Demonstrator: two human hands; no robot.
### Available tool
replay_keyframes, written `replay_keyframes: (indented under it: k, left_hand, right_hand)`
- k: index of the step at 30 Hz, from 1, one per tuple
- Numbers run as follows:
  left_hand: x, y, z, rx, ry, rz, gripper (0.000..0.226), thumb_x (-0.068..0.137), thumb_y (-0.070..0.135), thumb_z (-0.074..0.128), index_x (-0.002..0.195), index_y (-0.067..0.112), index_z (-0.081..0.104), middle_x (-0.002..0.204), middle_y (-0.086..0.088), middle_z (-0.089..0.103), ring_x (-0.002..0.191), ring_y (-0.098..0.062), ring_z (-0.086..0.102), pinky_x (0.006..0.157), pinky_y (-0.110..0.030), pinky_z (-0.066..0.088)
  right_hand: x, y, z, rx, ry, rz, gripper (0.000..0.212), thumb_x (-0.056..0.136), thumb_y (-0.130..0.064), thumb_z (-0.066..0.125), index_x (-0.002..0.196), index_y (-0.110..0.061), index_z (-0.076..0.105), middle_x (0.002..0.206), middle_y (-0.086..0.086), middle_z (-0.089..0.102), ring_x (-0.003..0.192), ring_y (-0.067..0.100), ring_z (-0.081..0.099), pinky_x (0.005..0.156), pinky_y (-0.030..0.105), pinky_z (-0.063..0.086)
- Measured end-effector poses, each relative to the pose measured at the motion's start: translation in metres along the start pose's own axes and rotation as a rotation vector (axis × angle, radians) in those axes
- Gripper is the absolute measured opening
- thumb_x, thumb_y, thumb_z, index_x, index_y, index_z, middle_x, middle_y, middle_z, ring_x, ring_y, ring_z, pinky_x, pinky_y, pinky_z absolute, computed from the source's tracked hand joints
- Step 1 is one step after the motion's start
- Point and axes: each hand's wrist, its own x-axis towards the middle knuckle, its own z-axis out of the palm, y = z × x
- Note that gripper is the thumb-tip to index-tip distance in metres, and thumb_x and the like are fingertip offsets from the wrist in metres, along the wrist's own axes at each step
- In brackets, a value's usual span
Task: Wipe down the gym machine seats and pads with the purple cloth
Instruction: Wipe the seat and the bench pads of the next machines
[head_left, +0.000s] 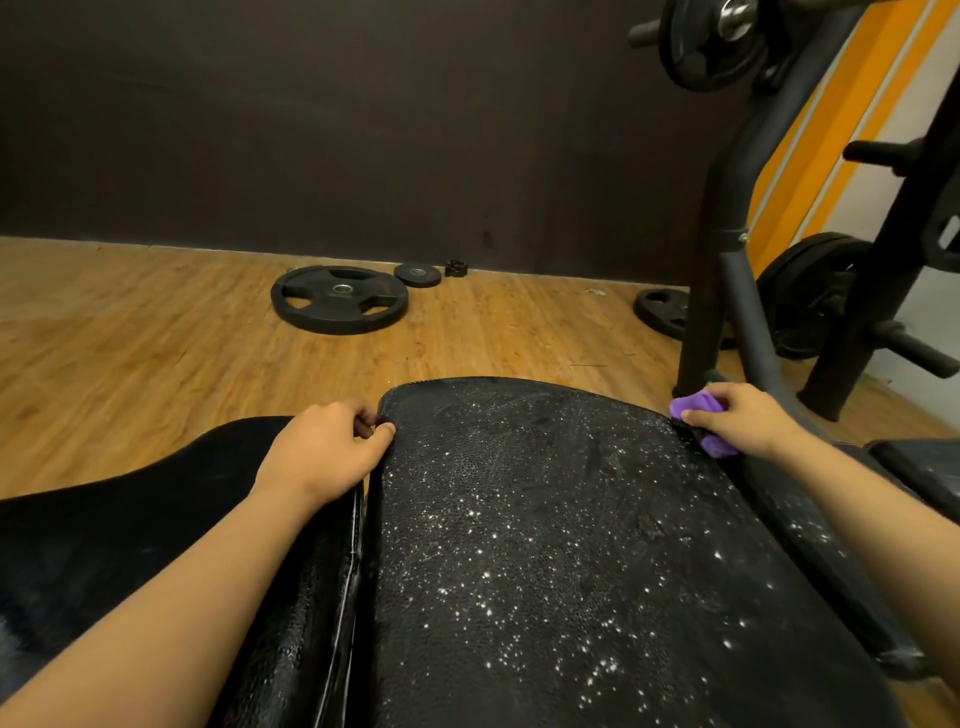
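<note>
A black padded bench seat (545, 519), flecked with shiny wet droplets, fills the lower middle of the head view. My left hand (324, 452) grips the pad's far left corner, fingers curled over its edge. My right hand (740, 418) holds the bunched purple cloth (693, 405) against the pad's far right edge. A second black pad (914, 462) shows at the right, partly cut off by my forearm.
Black machine uprights (714, 249) stand just beyond my right hand, with weight plates (810, 301) hung on pegs. A large plate (340, 300) and a small plate (417, 274) lie on the wooden floor (130, 338) by the dark wall. My dark-clothed leg (130, 519) is at the left.
</note>
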Motion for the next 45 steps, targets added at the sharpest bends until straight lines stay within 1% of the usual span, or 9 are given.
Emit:
replay_keyframes:
  k: [4,10,17,21,25,28,32,38,45]
  left_hand:
    - [0.0,0.0,0.001,0.02,0.009,-0.004,0.019,0.09,0.044,0.057,0.092,0.026,0.062,0.081,0.012,0.064,0.079,-0.009,0.059,0.068,-0.031,0.046]
    - [0.001,0.0,0.001,0.023,-0.001,-0.004,0.02,0.09,0.045,0.056,0.091,0.026,0.062,0.079,0.013,0.064,0.076,-0.005,0.058,0.062,-0.028,0.041]
    - [-0.001,-0.001,0.0,0.02,-0.001,0.002,0.022,0.09,0.045,0.056,0.096,0.025,0.062,0.085,0.014,0.063,0.083,-0.01,0.059,0.068,-0.03,0.044]
    - [0.001,0.0,0.001,0.028,-0.007,-0.009,0.022,0.09,0.046,0.056,0.095,0.025,0.062,0.085,0.013,0.063,0.083,-0.011,0.059,0.069,-0.03,0.045]
    - [0.002,-0.001,0.001,0.016,-0.005,-0.017,0.023,0.089,0.046,0.057,0.094,0.025,0.063,0.084,0.013,0.063,0.083,-0.01,0.059,0.069,-0.03,0.045]
    - [0.001,-0.002,0.001,0.0,-0.01,-0.016,0.022,0.089,0.046,0.057,0.095,0.025,0.063,0.085,0.014,0.064,0.084,-0.01,0.06,0.069,-0.03,0.044]
    - [-0.001,-0.001,0.0,-0.011,-0.012,-0.014,0.021,0.089,0.045,0.057,0.094,0.025,0.063,0.085,0.014,0.064,0.085,-0.011,0.061,0.074,-0.032,0.049]
    - [0.001,-0.003,0.002,-0.004,0.002,-0.02,0.023,0.088,0.047,0.058,0.094,0.025,0.063,0.083,0.013,0.064,0.083,-0.009,0.06,0.067,-0.029,0.045]
    - [0.002,-0.003,0.002,-0.007,0.003,-0.025,0.023,0.087,0.047,0.059,0.092,0.025,0.063,0.082,0.013,0.064,0.085,-0.011,0.061,0.071,-0.03,0.047]
  right_hand:
    - [-0.005,-0.028,0.025,0.09,0.156,-0.041,0.017,0.09,-0.028,0.064,0.096,-0.012,0.064,0.088,0.008,0.066,0.071,0.014,0.059,0.058,0.026,0.042]
    - [-0.03,-0.093,0.05,0.171,0.03,-0.309,0.014,0.091,-0.026,0.063,0.09,-0.012,0.061,0.089,0.0,0.061,0.063,0.009,0.067,0.05,0.016,0.051]
    - [-0.022,-0.036,0.031,0.086,0.097,-0.248,0.01,0.089,-0.023,0.065,0.096,-0.017,0.061,0.096,0.002,0.063,0.075,0.012,0.064,0.056,0.02,0.051]
    - [0.002,-0.048,0.039,0.033,0.186,-0.144,0.012,0.09,-0.022,0.064,0.101,-0.015,0.062,0.099,0.006,0.065,0.088,0.019,0.061,0.079,0.039,0.054]
    - [-0.012,-0.11,0.061,0.098,0.148,-0.365,0.01,0.09,-0.026,0.063,0.092,-0.016,0.061,0.09,-0.004,0.06,0.078,0.012,0.061,0.068,0.022,0.05]
    - [-0.038,-0.125,0.07,0.142,0.099,-0.527,0.012,0.089,-0.025,0.066,0.089,-0.014,0.062,0.092,-0.003,0.058,0.074,0.012,0.06,0.065,0.024,0.052]
    - [-0.037,-0.108,0.056,0.123,-0.017,-0.528,0.015,0.089,-0.023,0.065,0.096,-0.009,0.063,0.093,0.001,0.059,0.067,0.008,0.06,0.054,0.016,0.05]
    - [0.001,-0.116,0.062,0.02,0.143,-0.387,0.012,0.091,-0.021,0.063,0.092,-0.01,0.065,0.093,0.004,0.062,0.084,0.019,0.059,0.073,0.028,0.045]
    - [-0.042,-0.162,0.081,0.114,0.05,-0.632,0.013,0.087,-0.025,0.068,0.088,-0.013,0.065,0.093,0.002,0.061,0.082,0.016,0.056,0.076,0.026,0.045]
